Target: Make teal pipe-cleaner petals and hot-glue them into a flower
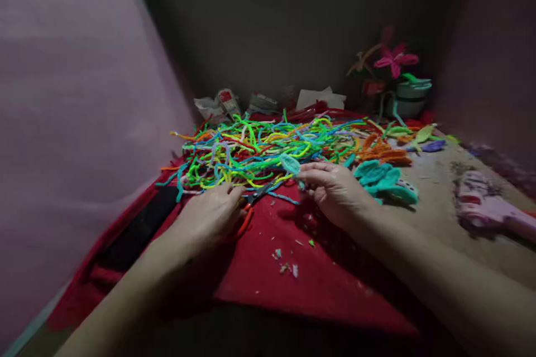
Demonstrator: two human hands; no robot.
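Teal petal (290, 164) in curled right hand (333, 187)

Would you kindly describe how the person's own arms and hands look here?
The left forearm and right forearm are bare and tapering, with no sleeve, watch or bracelet in view. The left hand and right hand wear no gloves; the dim picture leaves small rings uncertain.

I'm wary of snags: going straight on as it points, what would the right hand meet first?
The right hand would probably meet the pile of strands, with the teal leaf it holds leading. Its height is hard to judge, so it might pass above them.
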